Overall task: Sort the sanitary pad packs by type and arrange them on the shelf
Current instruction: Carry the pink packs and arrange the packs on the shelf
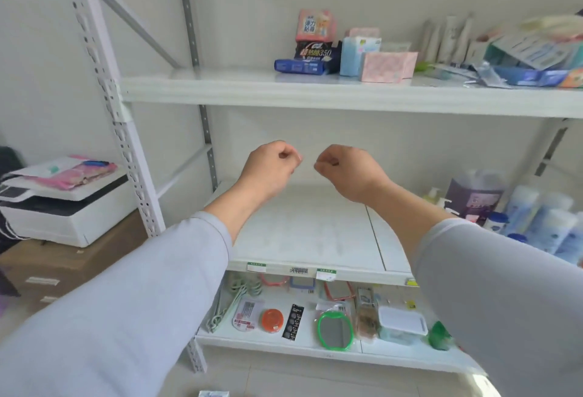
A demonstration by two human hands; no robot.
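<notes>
hands first: both are raised side by side in front of the middle shelf, near each other but apart. the left hand is curled into a loose fist with the thumb tucked against the fingers, and i can see nothing in it. the right hand is curled the same way, also holding nothing that shows. pale grey sleeves cover both forearms up to just short of the wrists.

sanitary pad packs sit in a cluster on the upper shelf, right of its middle. a pink pack stands on top of a dark pack marked 350, which rests on a flat blue pack. just beside them stands a light blue pack, with a pale pink patterned pack touching its front right. further right lies a loose heap of tubes and blue boxes, too jumbled to sort out by eye.

on the right of the middle shelf stand a purple jug and several blue bottles. the bottom shelf carries small goods, among them a green-rimmed mirror, an orange round tin and a clear lidded box.

off to the left, a white printer sits on a cardboard box, with pink packets lying on its lid.
</notes>
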